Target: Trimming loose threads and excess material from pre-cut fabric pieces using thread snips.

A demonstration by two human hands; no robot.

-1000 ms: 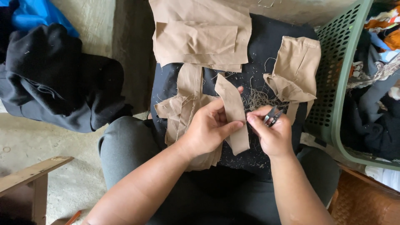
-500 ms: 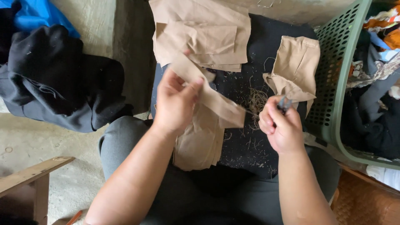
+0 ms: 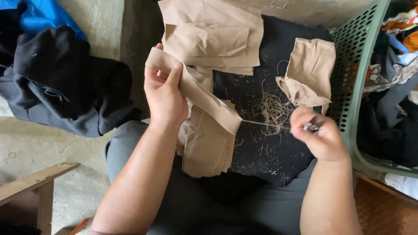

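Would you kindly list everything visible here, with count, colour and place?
strip: one, tan, held up at centre
flat pieces: a stack, tan, top centre
folded pieces: a pile, tan, on the lap under the strip
small piece: one, tan, right of centre
threads: a tangle, pale, on the dark cloth
dark cloth: one, black, across the lap
basket: one, green, right, holding mixed clothes
black garments: a heap, left
blue cloth: one, top left
wooden piece: one, brown, bottom left
tool: one, small, dark, in the right hand
left hand: grip on the strip
right hand: grip on the tool
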